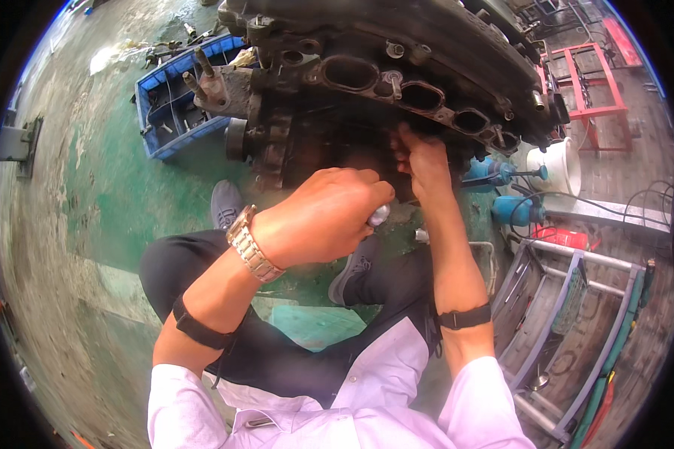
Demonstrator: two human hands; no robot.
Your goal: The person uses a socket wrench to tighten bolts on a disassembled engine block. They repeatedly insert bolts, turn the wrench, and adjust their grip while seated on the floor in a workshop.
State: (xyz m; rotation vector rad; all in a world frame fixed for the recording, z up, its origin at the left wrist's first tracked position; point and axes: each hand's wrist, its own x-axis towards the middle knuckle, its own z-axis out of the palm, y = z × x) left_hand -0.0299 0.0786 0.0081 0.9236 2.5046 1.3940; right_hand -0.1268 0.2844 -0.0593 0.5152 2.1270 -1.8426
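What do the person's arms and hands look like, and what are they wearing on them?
The left sleeve and right sleeve are pale pinkish-lilac and leave the forearms bare. Near each sleeve, a dark band goes around the forearm. The left wrist wears a shiny metal watch with a linked strap. The left hand and right hand have no gloves.

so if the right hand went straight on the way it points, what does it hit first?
Likely the dark engine: the right hand points up into its shadowed side just below the row of oval ports. Depth is unclear; the fingertips may already be touching it.
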